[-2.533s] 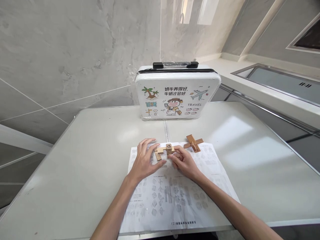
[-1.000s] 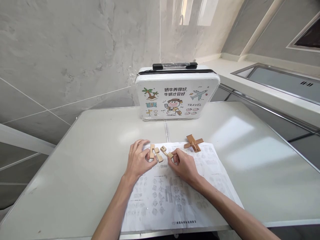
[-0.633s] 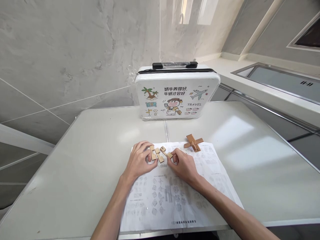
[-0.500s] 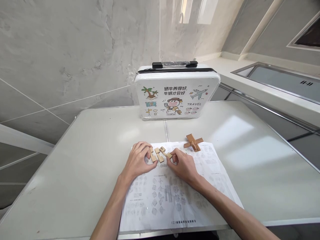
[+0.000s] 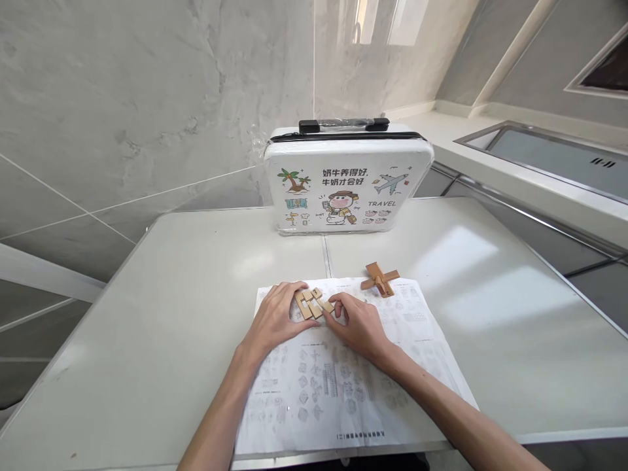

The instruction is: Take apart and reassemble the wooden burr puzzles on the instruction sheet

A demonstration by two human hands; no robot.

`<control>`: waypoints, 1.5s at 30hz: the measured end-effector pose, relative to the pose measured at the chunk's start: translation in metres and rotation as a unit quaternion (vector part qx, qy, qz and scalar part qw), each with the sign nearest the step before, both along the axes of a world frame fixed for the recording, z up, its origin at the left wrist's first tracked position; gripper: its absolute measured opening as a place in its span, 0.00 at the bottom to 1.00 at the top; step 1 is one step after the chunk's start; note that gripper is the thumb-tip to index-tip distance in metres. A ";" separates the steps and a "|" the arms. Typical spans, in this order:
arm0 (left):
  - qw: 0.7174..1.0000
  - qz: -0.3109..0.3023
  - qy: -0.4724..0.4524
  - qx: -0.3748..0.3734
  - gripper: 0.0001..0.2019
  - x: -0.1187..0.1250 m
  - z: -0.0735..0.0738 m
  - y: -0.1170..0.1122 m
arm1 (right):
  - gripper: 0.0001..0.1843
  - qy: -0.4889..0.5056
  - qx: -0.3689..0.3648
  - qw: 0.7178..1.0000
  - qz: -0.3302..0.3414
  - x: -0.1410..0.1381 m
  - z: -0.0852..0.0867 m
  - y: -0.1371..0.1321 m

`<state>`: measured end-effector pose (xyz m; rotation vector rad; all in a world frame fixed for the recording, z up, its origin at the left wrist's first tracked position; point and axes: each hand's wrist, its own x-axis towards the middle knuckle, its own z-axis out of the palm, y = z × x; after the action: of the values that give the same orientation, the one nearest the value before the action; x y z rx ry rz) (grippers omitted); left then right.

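Note:
Three light notched wooden puzzle pieces lie side by side on a printed paper sheet (image 5: 314, 418): a left piece (image 5: 302, 306), a middle piece (image 5: 315, 311) and a right piece (image 5: 326, 305). A dark mark shows on the far end of the right one. My left hand (image 5: 271, 317) curves around the left side of the row, fingers at its far end and thumb at its near end. From the right, my right hand (image 5: 360, 322) pinches the near end of the right piece between thumb and curled index finger. Farther right sits a brown assembled wooden cross puzzle (image 5: 379, 281).
A white carry case (image 5: 348, 190) with cartoon prints and a black handle stands at the back of the white table (image 5: 147, 340). Behind it rises a grey marbled wall (image 5: 147, 98). A counter with a sink (image 5: 554, 157) runs along the right.
The pieces have come closer together, the left piece shifting right toward the others. My left hand has moved slightly right; my right hand has moved very little.

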<state>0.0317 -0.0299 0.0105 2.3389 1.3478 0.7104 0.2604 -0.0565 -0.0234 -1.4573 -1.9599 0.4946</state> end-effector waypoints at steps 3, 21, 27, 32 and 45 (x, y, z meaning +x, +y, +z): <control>1.000 -0.003 -0.005 -0.003 0.36 0.004 -0.001 -0.001 | 0.10 0.008 -0.007 1.000 0.017 0.000 0.002 -0.001; 0.998 -0.009 -0.048 -0.048 0.28 0.006 -0.006 -0.003 | 0.09 0.033 -0.042 0.996 0.078 0.002 0.011 -0.001; 0.994 0.060 -0.053 -0.070 0.31 -0.016 -0.005 0.005 | 0.10 0.039 -0.053 0.995 0.081 0.004 0.012 -0.001; 0.992 0.113 -0.047 -0.039 0.31 -0.040 -0.004 0.014 | 0.09 0.044 -0.057 0.994 0.079 0.004 0.013 0.000; 0.987 0.155 -0.030 -0.011 0.30 -0.057 -0.009 0.020 | 0.11 0.055 -0.056 0.994 0.080 0.004 0.015 0.001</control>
<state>-0.0257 -0.0097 0.0019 2.0942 1.7037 0.8420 0.2647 -0.0555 -0.0084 -1.3164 -1.9967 0.7498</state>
